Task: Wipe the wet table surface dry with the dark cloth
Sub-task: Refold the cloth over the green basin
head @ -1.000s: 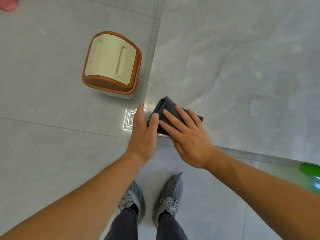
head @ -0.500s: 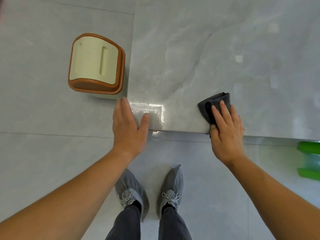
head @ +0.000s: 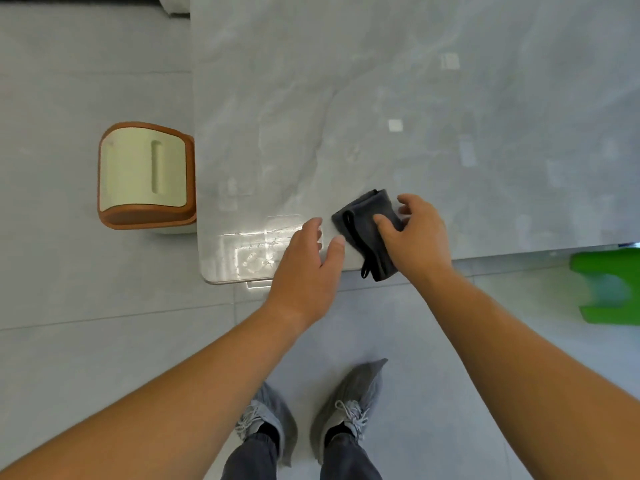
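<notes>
Vs. half a sec ago, your right hand (head: pixel 415 240) slid the dark cloth (head: pixel 367 233) left, close to your left hand (head: pixel 304 268). Right hand grips the folded cloth, w/ loop hanging over the table (head: pixel 415 98) front edge. Left hand lies flat, fingers loose, by wet glare. Bin (head: pixel 145 174) at left, grey tile floor (head: pixel 86 306).

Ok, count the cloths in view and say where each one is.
1. The dark cloth lies folded at the table's near edge under the right hand, one end hanging over the edge. No others are visible.
</notes>
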The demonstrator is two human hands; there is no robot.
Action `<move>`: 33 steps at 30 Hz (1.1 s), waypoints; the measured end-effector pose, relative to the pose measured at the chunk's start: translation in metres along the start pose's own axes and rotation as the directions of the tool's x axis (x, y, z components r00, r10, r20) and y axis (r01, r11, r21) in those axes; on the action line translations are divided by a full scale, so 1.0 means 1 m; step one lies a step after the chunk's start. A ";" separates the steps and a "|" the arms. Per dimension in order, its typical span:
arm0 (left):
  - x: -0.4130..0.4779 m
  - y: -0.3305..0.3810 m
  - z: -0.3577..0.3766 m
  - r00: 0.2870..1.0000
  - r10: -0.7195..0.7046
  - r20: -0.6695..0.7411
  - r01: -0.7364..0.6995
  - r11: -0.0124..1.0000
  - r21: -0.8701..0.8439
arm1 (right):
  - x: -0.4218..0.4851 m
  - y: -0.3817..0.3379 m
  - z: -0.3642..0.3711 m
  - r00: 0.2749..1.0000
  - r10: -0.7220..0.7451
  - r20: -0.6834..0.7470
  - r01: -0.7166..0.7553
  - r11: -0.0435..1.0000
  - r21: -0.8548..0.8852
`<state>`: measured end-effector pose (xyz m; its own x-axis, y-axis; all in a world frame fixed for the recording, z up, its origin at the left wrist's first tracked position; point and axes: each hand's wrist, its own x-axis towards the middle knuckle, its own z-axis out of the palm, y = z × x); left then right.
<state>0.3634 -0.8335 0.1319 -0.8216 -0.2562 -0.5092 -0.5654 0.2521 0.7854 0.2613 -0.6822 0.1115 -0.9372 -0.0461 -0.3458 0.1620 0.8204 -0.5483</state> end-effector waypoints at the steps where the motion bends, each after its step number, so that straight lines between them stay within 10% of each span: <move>1: 0.003 0.007 0.006 0.999 -0.049 0.013 0.049 0.998 -0.051 | 0.003 0.001 -0.002 1.000 0.018 0.025 -0.018 1.000 0.001; 9: 0.016 0.042 0.048 0.981 -0.190 -0.042 0.180 0.969 -0.171 | 0.003 0.009 -0.028 0.963 0.119 0.241 -0.202 0.913 0.355; 17: 0.005 0.099 0.118 0.923 -0.335 0.191 0.378 0.881 -0.283 | -0.030 0.074 -0.124 0.884 0.201 0.423 -0.465 0.488 0.739; 33: 0.012 0.269 0.375 0.808 -0.107 0.580 0.132 0.991 -0.001 | -0.026 0.265 -0.319 0.729 0.665 0.164 -0.377 0.190 0.906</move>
<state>0.1743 -0.4191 0.2054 -0.6455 0.3073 -0.6992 -0.6685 0.2152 0.7119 0.2300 -0.2821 0.2180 -0.5246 0.4184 -0.7415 0.6645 -0.3433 -0.6638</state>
